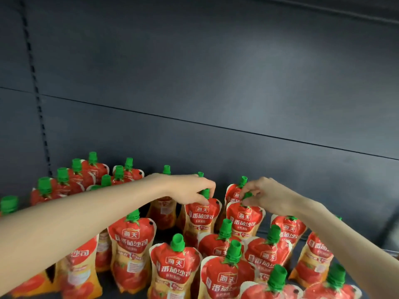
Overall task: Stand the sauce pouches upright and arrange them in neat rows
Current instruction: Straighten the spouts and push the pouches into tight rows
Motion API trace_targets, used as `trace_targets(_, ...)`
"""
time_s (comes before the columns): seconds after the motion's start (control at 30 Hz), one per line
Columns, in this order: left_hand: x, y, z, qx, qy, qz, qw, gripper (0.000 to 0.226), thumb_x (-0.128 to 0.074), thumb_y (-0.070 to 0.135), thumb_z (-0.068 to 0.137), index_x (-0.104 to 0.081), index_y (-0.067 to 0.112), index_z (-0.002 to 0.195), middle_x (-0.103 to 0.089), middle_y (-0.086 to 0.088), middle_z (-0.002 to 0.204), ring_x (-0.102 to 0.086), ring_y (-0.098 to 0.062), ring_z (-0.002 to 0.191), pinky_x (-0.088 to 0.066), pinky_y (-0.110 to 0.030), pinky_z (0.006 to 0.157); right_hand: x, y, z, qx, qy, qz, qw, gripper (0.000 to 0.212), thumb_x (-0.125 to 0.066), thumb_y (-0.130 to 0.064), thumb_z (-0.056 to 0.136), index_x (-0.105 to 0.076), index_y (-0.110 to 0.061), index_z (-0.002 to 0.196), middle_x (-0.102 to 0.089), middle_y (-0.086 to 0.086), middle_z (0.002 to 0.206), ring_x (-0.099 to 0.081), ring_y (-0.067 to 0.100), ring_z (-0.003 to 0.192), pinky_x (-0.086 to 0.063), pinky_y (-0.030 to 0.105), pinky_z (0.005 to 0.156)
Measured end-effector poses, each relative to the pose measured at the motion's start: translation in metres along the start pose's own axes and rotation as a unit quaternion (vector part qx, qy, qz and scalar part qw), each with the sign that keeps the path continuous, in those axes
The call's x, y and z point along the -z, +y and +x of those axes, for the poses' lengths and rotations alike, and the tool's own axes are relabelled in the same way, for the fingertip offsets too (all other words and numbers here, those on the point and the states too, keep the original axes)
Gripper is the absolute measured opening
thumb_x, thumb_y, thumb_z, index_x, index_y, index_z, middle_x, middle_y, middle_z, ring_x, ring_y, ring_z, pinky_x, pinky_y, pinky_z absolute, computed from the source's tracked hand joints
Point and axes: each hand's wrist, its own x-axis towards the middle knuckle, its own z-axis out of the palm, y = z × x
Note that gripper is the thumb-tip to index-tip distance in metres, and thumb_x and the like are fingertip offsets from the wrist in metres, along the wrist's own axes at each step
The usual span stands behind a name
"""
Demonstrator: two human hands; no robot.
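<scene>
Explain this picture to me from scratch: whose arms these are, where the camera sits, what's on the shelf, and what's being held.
There is no machine here: a person works with two bare hands, and the single picture comes from a camera worn on their head, looking forward and down. On the dark grey metal shelf stand many red and orange sauce pouches with green screw caps, most upright. The left hand pinches the green cap of one red pouch. The right hand pinches the cap of the neighbouring pouch beside it. Behind is the shelf's dark back panel.
</scene>
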Motion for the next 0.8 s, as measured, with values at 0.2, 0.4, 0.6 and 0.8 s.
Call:
trace_targets(0.2,0.015,-0.031,-0.031,0.035,0.016,0.002,0.999,0.013,-0.059,0.032,0.089,-0.055,0.025,0.099,-0.048,0.006,0.066,-0.044,-0.009,0.056,-0.037,-0.032,0.06,-0.011,-0.032,0.023,0.044,-0.011,0.016,0.999,0.016,-0.061,-0.023,0.089,-0.068,-0.019,0.103,-0.066,-0.01,0.094,-0.06,0.006,0.09,-0.049,0.025,0.085)
trace_targets(0.4,0.025,-0.062,-0.047,0.034,0.027,0.014,0.999,0.012,-0.062,0.03,0.088,-0.058,0.024,0.097,-0.051,0.007,0.077,-0.048,-0.008,0.063,-0.037,-0.027,0.06,-0.019,-0.065,0.047,0.053,-0.011,0.027,0.998,0.016,-0.061,-0.022,0.089,-0.067,-0.02,0.104,-0.067,-0.006,0.1,-0.06,0.006,0.091,-0.045,0.018,0.08)
trace_targets(0.6,0.023,-0.083,-0.056,0.021,-0.009,0.035,0.999,0.007,-0.057,0.032,0.09,-0.053,0.03,0.096,-0.046,0.006,0.079,-0.046,-0.01,0.073,-0.036,-0.029,0.064,-0.027,-0.082,0.05,0.025,0.0,0.043,0.999,0.017,-0.061,-0.021,0.09,-0.067,-0.02,0.105,-0.066,-0.006,0.102,-0.059,0.009,0.096,-0.045,0.022,0.087)
trace_targets(0.8,0.03,-0.08,-0.057,0.012,-0.032,0.058,0.998,0.024,-0.055,0.031,0.092,-0.056,0.022,0.114,-0.046,0.011,0.077,-0.044,-0.007,0.061,-0.033,-0.023,0.054,-0.022,-0.089,0.047,-0.026,-0.046,0.045,0.998,0.034,-0.065,-0.025,0.086,-0.06,-0.016,0.118,-0.063,-0.001,0.116,-0.06,0.016,0.106,-0.049,0.03,0.093)
